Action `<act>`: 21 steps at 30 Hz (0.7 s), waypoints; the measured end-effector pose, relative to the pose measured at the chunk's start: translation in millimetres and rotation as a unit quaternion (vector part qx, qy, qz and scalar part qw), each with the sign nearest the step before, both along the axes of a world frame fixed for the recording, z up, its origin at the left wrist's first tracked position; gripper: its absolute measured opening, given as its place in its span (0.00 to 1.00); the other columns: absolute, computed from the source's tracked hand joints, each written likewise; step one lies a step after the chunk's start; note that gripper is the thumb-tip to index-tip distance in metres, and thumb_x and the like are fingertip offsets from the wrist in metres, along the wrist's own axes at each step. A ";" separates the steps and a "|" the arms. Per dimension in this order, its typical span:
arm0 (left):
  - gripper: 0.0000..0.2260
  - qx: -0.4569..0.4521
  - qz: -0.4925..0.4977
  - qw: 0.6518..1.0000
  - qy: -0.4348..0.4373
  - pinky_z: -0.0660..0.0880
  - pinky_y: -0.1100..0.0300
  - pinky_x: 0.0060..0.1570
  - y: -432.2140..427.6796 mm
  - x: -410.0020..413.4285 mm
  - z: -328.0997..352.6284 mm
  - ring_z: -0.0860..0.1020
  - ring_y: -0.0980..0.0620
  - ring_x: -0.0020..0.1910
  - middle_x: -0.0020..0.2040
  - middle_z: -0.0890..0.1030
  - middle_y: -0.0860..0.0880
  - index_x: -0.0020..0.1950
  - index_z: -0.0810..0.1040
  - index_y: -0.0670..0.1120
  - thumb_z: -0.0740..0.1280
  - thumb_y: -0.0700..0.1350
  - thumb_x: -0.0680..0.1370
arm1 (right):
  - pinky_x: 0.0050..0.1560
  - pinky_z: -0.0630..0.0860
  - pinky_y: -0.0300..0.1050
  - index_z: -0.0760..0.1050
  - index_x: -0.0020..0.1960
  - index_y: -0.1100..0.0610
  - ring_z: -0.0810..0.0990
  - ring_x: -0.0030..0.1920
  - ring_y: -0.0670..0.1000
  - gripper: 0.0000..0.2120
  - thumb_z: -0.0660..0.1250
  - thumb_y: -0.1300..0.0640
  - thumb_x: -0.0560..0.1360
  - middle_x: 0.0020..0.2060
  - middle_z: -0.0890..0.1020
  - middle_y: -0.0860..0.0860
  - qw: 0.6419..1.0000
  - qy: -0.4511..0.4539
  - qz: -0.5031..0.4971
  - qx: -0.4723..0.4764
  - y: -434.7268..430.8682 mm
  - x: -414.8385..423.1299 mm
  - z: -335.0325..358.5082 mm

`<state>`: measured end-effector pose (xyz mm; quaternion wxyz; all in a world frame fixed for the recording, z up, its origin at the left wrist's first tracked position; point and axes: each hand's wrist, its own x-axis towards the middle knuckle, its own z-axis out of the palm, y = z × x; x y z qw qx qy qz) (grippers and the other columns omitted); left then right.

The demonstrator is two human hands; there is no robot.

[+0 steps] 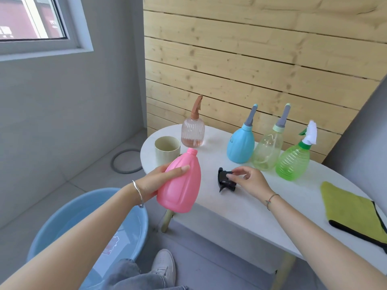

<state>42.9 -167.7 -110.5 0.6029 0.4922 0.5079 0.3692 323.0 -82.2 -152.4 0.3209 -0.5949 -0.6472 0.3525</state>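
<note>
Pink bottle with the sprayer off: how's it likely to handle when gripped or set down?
Probably light: the left hand holds the pink bottle tilted in the air single-handed. Looks like thin moulded plastic, so it may flex under a hard squeeze. Neck is open; anything inside could spill if tipped further.

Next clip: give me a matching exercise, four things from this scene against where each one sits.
Things:
1 pink bottle
2 black spray head
3 green cloth
4 blue basin

Places:
A on the floor
B right end of the table
C held in the left hand
D on the table, pinched by the right hand

Pairs: 1-C, 2-D, 3-B, 4-A.
</note>
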 end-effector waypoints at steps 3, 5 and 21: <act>0.31 0.010 0.010 1.000 -0.003 0.78 0.58 0.42 -3.8 -15.6 0.0 0.83 0.51 0.46 0.48 0.85 0.50 0.58 0.78 0.53 0.73 0.62 0.59 | 0.44 0.70 0.33 0.79 0.52 0.55 0.73 0.39 0.46 0.11 0.71 0.50 0.73 0.47 0.81 0.46 0.999 0.000 0.007 0.035 3.2 -26.0 8.5; 0.30 0.013 0.018 1.000 -0.002 0.78 0.59 0.41 -6.3 -27.2 -0.2 0.83 0.51 0.46 0.48 0.85 0.50 0.58 0.78 0.52 0.75 0.60 0.58 | 0.43 0.70 0.27 0.79 0.54 0.55 0.74 0.41 0.45 0.11 0.69 0.50 0.75 0.49 0.81 0.46 0.998 0.009 0.039 0.042 4.2 -52.0 14.1; 0.43 -0.050 0.190 0.980 0.016 0.79 0.56 0.46 -56.6 -173.3 -64.6 0.83 0.52 0.52 0.55 0.83 0.51 0.63 0.73 0.55 0.78 0.67 0.51 | 0.39 0.69 0.26 0.73 0.45 0.60 0.71 0.35 0.44 0.11 0.55 0.58 0.82 0.34 0.74 0.48 0.974 0.218 0.060 0.001 4.2 -214.4 -11.1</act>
